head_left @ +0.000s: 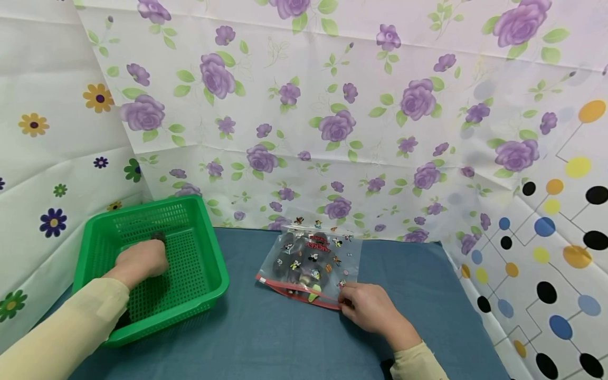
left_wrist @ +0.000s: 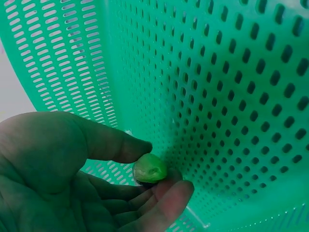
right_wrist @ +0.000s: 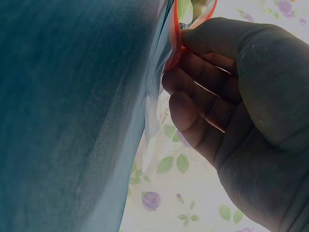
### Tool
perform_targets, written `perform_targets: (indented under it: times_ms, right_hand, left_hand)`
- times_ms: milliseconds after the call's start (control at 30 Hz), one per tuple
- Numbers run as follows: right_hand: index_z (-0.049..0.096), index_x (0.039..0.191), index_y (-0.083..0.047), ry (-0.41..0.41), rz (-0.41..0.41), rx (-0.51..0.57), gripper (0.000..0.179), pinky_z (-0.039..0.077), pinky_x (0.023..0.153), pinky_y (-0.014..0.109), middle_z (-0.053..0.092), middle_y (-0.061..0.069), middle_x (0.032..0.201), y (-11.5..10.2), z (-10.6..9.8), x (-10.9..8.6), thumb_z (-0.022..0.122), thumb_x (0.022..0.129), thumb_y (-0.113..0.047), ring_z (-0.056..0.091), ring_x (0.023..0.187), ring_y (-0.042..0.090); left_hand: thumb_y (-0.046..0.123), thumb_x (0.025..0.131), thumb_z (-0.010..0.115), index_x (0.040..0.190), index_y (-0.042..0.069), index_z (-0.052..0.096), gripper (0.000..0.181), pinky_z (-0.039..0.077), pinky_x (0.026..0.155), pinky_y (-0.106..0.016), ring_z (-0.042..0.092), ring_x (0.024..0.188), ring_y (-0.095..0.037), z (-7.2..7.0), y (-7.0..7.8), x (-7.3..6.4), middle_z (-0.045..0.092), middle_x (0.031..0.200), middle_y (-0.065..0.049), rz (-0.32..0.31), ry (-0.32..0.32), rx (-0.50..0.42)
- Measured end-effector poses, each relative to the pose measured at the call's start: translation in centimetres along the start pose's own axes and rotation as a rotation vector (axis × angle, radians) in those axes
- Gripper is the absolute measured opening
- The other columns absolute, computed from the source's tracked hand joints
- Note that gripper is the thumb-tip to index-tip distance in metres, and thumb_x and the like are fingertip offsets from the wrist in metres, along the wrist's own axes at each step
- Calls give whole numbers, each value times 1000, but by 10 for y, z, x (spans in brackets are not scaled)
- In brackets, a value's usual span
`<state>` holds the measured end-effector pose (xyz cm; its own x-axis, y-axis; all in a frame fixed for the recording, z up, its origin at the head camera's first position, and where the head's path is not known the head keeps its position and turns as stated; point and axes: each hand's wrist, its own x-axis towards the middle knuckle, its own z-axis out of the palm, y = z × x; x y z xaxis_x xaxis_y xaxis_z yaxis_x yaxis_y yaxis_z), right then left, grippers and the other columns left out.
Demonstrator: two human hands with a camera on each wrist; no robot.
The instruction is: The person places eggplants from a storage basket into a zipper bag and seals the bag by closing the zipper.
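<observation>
Inside the green basket (head_left: 218, 287), my left hand (head_left: 142, 258) pinches a small dark eggplant (head_left: 159, 236) between thumb and fingers. Its green cap (left_wrist: 150, 169) faces the left wrist view; most of its body is hidden by the fingers. On the blue cloth lies a clear zip bag (head_left: 349, 258) with cartoon prints and a red zip edge. Several dark rounded eggplants (head_left: 283, 264) and a pale green piece (head_left: 314, 293) show through it. My right hand (head_left: 370, 309) pinches the bag's near right corner at the red edge (right_wrist: 175, 53).
Another dark item (head_left: 123, 320) sits in the basket's near left corner, partly hidden by my sleeve. Blue cloth (head_left: 266, 343) covers the table. Patterned sheets (head_left: 304, 105) hang behind and at both sides.
</observation>
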<state>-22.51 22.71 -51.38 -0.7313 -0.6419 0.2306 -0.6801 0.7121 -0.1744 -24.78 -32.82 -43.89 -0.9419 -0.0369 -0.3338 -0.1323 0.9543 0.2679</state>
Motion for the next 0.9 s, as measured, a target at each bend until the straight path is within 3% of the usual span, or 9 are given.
perform_targets:
  times_ms: [67, 167, 400, 567, 900]
  right_hand:
    - [79, 96, -21, 1, -1, 0, 11, 48, 59, 28, 66, -9, 89, 0, 0, 0, 86, 97, -12, 54, 67, -1]
    - [79, 96, -21, 0, -1, 3, 11, 48, 59, 28, 66, -10, 89, 0, 0, 0, 86, 97, -12, 54, 67, -1]
    - [79, 96, -22, 2, -3, 4, 12, 48, 58, 28, 66, -10, 88, 0, 0, 0, 86, 97, -13, 53, 67, -1]
    - [79, 95, -22, 3, -3, -2, 12, 48, 59, 27, 66, -10, 89, 0, -1, 1, 87, 97, -13, 55, 68, -1]
    - [79, 96, -22, -7, -3, -15, 11, 49, 59, 28, 65, -10, 89, 1, -3, 3, 87, 97, -13, 56, 68, -1]
  left_hand:
    - [3, 106, 48, 107, -3, 77, 30, 31, 56, -35, 34, 61, -18, -1, 1, 0, 53, 74, -9, -11, 0, -3]
    - [3, 106, 47, 117, -6, 76, 33, 32, 57, -35, 36, 62, -19, -3, 1, 0, 57, 78, -12, -22, -5, -6]
    - [4, 106, 46, 90, 8, 69, 29, 37, 60, -38, 44, 66, -23, -4, 2, -4, 56, 80, -13, -8, 0, -32]
    - [3, 104, 45, 89, 9, 67, 27, 37, 59, -37, 44, 66, -23, -7, 4, -7, 55, 80, -12, 2, 1, -43]
    - [6, 103, 46, 74, 16, 52, 32, 40, 55, -35, 42, 56, -17, -7, 0, -9, 48, 68, -3, 38, -2, -100]
